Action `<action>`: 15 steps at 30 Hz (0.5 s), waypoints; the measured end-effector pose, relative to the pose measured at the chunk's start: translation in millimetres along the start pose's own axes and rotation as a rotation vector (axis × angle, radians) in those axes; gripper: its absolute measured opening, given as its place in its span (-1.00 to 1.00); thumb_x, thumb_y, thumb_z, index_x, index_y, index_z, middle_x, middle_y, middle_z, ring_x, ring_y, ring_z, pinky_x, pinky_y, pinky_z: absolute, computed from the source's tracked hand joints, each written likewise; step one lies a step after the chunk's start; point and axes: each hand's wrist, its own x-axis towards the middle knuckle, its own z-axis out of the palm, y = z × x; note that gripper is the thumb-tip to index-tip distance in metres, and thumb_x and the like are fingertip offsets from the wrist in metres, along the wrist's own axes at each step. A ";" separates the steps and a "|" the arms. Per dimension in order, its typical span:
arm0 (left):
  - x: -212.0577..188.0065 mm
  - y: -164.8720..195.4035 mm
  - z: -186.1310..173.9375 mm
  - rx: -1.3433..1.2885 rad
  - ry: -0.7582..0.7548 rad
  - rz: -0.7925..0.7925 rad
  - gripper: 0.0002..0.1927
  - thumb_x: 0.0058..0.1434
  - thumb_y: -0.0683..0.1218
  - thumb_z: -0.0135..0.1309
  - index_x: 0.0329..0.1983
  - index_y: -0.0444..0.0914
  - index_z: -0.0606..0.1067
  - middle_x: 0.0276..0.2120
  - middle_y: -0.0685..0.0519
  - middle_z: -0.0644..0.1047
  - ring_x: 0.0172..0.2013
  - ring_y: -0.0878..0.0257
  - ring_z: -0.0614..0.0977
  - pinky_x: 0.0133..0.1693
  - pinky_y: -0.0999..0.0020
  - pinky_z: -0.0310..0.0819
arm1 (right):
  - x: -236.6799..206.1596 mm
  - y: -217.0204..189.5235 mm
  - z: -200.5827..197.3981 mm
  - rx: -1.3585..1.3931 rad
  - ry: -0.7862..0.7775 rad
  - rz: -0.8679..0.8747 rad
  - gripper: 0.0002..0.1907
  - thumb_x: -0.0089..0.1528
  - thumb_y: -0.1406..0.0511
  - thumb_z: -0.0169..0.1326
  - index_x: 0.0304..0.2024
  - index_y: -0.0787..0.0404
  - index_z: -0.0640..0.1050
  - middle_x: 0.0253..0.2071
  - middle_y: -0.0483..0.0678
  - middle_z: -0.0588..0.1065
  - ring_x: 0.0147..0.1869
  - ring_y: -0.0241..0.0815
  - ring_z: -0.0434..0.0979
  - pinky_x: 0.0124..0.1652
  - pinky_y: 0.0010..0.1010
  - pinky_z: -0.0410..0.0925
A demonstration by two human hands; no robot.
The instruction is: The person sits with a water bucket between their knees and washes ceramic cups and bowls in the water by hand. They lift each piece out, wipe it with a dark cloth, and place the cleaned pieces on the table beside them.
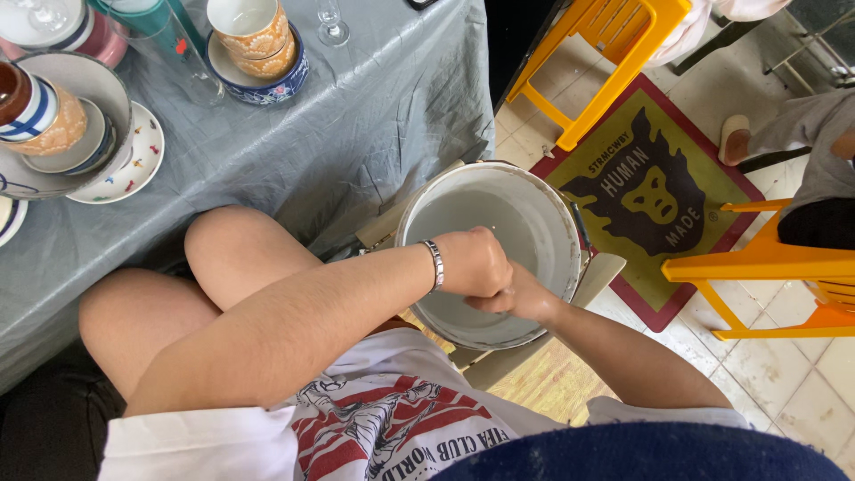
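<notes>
The left hand [475, 263] is closed into a loose fist, with a metal bracelet [435, 264] around the wrist. It is above the near side of a white bucket [534, 191] that holds some cloudy water. The right hand [521, 301] comes from the right side and lies just under the left hand, touching it. Its fingers are curled and mostly hidden by the left fist, so I cannot tell if something is held between the two hands.

The bucket stands on a low pale stool [601, 272], in front of the person's bare knees [233, 245]. The person wears a white shirt with a red print [392, 428].

To the left of the knees there is a table with a grey cloth [356, 125]. On the cloth, near the upper edge, two orange patterned cups are stacked in a blue bowl [258, 67]. At the far left a striped mug sits in a stack of plates [53, 125], and a spotted plate [138, 165] is under them. A glass stem [333, 31] stands near the top.

On the tiled floor to the right lie a green and red mat [655, 191] and two orange plastic chairs [775, 267], and another person's leg [810, 134] is in the upper right corner.
</notes>
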 end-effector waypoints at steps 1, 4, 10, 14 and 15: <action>1.6 -3.9 6.3 -0.016 -0.026 -0.047 -0.87 0.03 -0.02 0.11 -0.58 -0.11 0.55 -0.62 0.07 0.57 -0.58 0.14 0.61 -0.61 0.19 0.31 | 5.0 0.7 0.4 -0.075 0.026 0.048 -0.64 -0.02 0.25 0.37 -0.23 0.29 0.61 -0.37 0.04 0.62 -0.31 -0.09 0.51 -0.26 -0.27 0.41; 10.1 -16.7 26.1 0.081 -0.029 -0.177 -0.89 0.04 -0.05 0.09 -0.50 -0.15 0.58 -0.62 0.08 0.59 -0.59 0.16 0.63 -0.63 0.20 0.36 | 24.1 5.3 -4.5 -0.298 0.195 -0.148 -0.67 0.01 0.24 0.30 -0.22 0.26 0.63 -0.32 0.10 0.64 -0.24 0.05 0.63 -0.21 -0.24 0.44; 14.0 -41.1 61.9 -0.083 0.049 -0.439 -0.91 0.03 -0.13 0.13 -0.44 -0.20 0.61 -0.48 -0.05 0.64 -0.43 0.04 0.69 -0.38 0.10 0.56 | 50.8 10.2 -13.2 -0.353 0.442 -0.047 -0.51 -0.02 0.19 0.29 -0.09 0.27 0.56 -0.23 0.19 0.60 -0.10 0.22 0.60 -0.19 -0.13 0.45; 9.0 -42.1 73.4 -0.304 -0.050 -0.695 -0.92 0.05 -0.17 0.14 -0.42 -0.24 0.62 -0.38 -0.08 0.67 -0.31 0.00 0.71 -0.27 0.09 0.60 | 65.2 10.0 -7.1 -0.483 0.507 -0.048 -0.52 0.02 0.16 0.31 -0.12 0.31 0.51 -0.22 0.22 0.59 -0.10 0.29 0.57 -0.15 -0.03 0.43; 7.8 -41.4 74.4 -0.321 -0.074 -0.732 -0.92 0.06 -0.16 0.14 -0.41 -0.23 0.62 -0.37 -0.07 0.67 -0.29 0.01 0.71 -0.25 0.09 0.60 | 69.0 11.1 -5.5 -0.513 0.505 -0.016 -0.52 0.04 0.15 0.31 -0.12 0.30 0.49 -0.23 0.22 0.59 -0.11 0.28 0.57 -0.14 -0.02 0.43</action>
